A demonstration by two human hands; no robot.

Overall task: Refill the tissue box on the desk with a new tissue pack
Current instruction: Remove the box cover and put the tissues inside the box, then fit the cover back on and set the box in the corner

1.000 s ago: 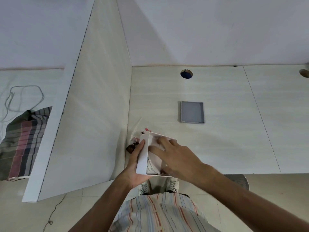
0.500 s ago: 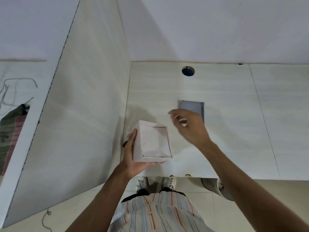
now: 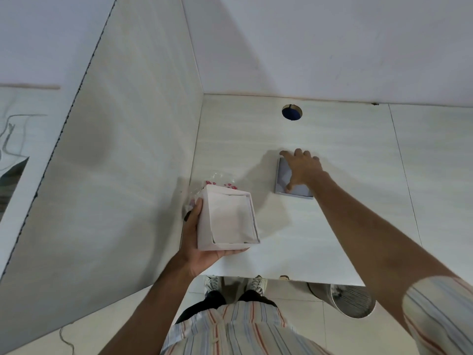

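A white square tissue box (image 3: 204, 221) sits open side up in my left hand (image 3: 197, 247), just above the desk near the left partition. White tissues (image 3: 231, 217) fill its inside. My right hand (image 3: 302, 170) is stretched forward with spread fingers lying on a flat grey lid (image 3: 282, 178) on the desk. A crumpled clear plastic wrapper with red marks (image 3: 217, 180) lies on the desk behind the box, partly hidden by it.
The pale desk (image 3: 345, 201) has a round cable hole (image 3: 291, 112) at the back. A partition wall (image 3: 122, 149) rises on the left. A metal bin (image 3: 350, 301) stands on the floor under the desk's front edge, right of my feet.
My right hand left the box's inside and reached forward onto the grey lid. The left hand tipped the box so its open side faces up, tissues inside.
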